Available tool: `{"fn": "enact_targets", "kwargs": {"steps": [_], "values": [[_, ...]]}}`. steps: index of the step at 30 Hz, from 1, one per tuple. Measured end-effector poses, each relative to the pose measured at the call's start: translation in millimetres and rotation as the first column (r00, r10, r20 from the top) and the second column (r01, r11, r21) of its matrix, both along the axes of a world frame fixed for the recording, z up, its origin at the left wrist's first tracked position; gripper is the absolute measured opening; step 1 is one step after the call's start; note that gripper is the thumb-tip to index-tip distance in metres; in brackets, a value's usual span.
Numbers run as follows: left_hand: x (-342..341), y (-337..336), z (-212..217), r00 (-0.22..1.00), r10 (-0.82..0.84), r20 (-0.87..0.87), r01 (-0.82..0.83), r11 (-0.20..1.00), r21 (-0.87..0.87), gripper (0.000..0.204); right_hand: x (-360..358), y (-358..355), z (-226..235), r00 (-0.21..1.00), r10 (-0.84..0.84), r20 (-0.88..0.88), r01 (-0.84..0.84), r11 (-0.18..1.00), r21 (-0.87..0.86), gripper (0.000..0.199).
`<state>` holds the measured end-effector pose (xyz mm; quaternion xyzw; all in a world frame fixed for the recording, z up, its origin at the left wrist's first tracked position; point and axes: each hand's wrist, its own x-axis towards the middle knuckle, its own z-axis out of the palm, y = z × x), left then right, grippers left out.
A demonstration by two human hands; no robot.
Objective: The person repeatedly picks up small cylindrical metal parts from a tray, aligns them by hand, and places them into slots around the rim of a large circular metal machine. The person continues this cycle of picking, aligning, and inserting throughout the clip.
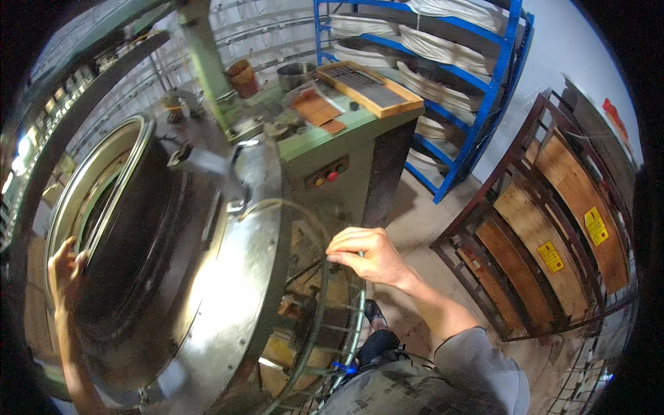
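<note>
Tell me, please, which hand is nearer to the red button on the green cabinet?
Right. The right hand grips the wire guard just below the red button; the left hand is far across the drum.

The left hand [66, 270] is reaching behind the dark drum [145, 256], so its fingertips are disappearing between the drum and the metal ring [90, 180]; whether its grip is closing on anything is impossible to tell. The right hand [363, 254] is covering the part of the wire guard [346, 325] it is clasping. The blue shelf rack [477, 104] is running off the top edge. The small items on the green surface [360, 121] are blurring together.
</note>
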<state>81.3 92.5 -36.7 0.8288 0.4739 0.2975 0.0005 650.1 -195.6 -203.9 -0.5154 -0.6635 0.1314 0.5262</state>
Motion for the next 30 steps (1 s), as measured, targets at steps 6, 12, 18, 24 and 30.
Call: {"fn": "enact_targets", "kwargs": {"steps": [6,12,18,24,30], "values": [[-1,-13,-4,0.989,0.147,-0.009,-0.147,0.989,0.013,0.053,158,87,18,0.990,-0.014,0.140,0.008,0.999,0.045,0.012],[72,-64,-23,0.965,0.188,0.182,-0.234,0.930,0.284,0.048,401,225,66,0.803,-0.523,0.285,0.543,0.840,0.011,0.025],[199,-99,-42,0.936,0.335,0.105,-0.351,0.901,0.256,0.043,500,330,49,0.565,-0.468,0.679,0.692,0.717,-0.082,0.043],[357,-139,-68,0.947,0.310,0.080,-0.317,0.874,0.369,0.035,505,353,23,0.386,-0.469,0.794,0.615,0.773,0.158,0.019],[405,-155,-72,0.944,0.215,0.251,-0.267,0.944,0.194,0.030,509,353,21,0.287,-0.450,0.846,0.476,0.833,0.282,0.012]]}}
